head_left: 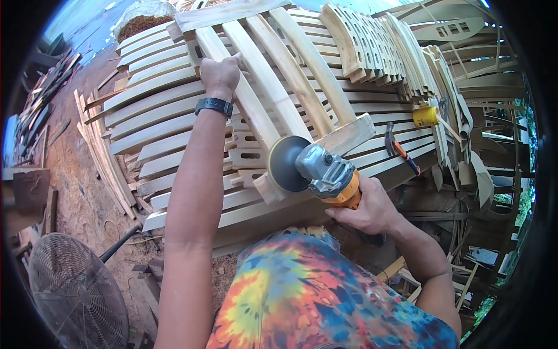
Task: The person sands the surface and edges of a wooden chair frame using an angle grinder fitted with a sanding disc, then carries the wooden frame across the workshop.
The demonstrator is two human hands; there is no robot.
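Observation:
A slatted wooden frame (264, 75) lies over rows of stacked curved boards (157, 96). My left hand (220, 75), with a watch at the wrist, is closed round the frame's left slat near its upper end. In my right hand (367, 206) is an orange and grey angle grinder (328, 174), its fingers wrapped round the body. The grinder's round dark disc (289, 164) is at the frame's near end, over the lower ends of the left slats. Whether the disc touches the wood cannot be made out.
A hammer (397, 148) with an orange and black handle lies on the boards at right, near a yellow cylinder (426, 116). More shaped pieces (372, 49) are stacked behind. A fan (78, 294) stands at lower left, and loose strips (104, 154) lie on the ground.

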